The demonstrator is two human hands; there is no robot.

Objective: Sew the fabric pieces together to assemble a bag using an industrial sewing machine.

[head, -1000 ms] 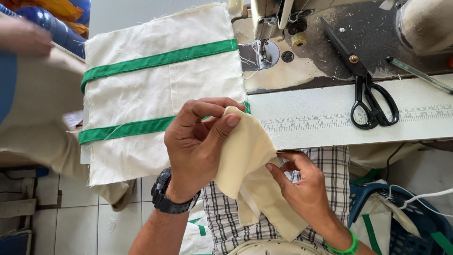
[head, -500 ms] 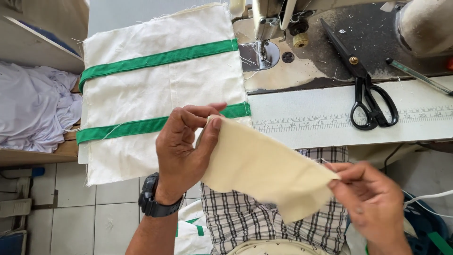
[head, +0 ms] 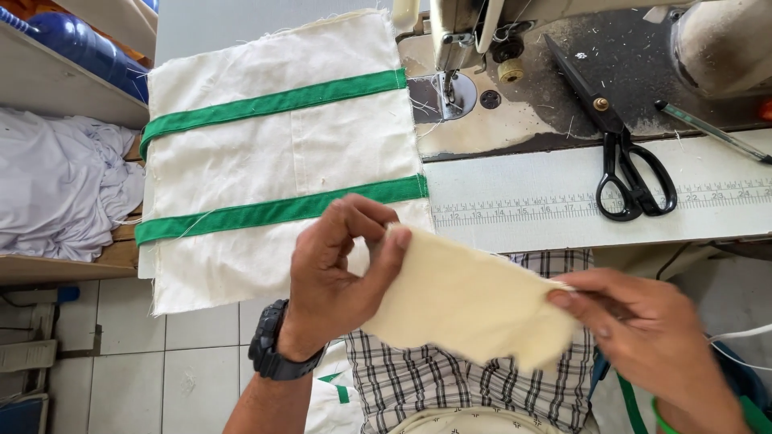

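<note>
A small cream fabric piece is stretched flat between my hands over my lap. My left hand, with a black watch on the wrist, pinches its left corner. The right end is pinched by my right hand. Just behind them lies a white fabric panel crossed by two green straps. It rests on the sewing table and hangs over the table's left edge.
The sewing machine's needle and presser foot stand at the panel's right edge. Black scissors and a pen lie on the table, above a printed ruler strip. White cloth is heaped on a shelf at left.
The cream piece, bunched between my hands a second ago, is now pulled out flat; my right hand moved right, away from my left.
</note>
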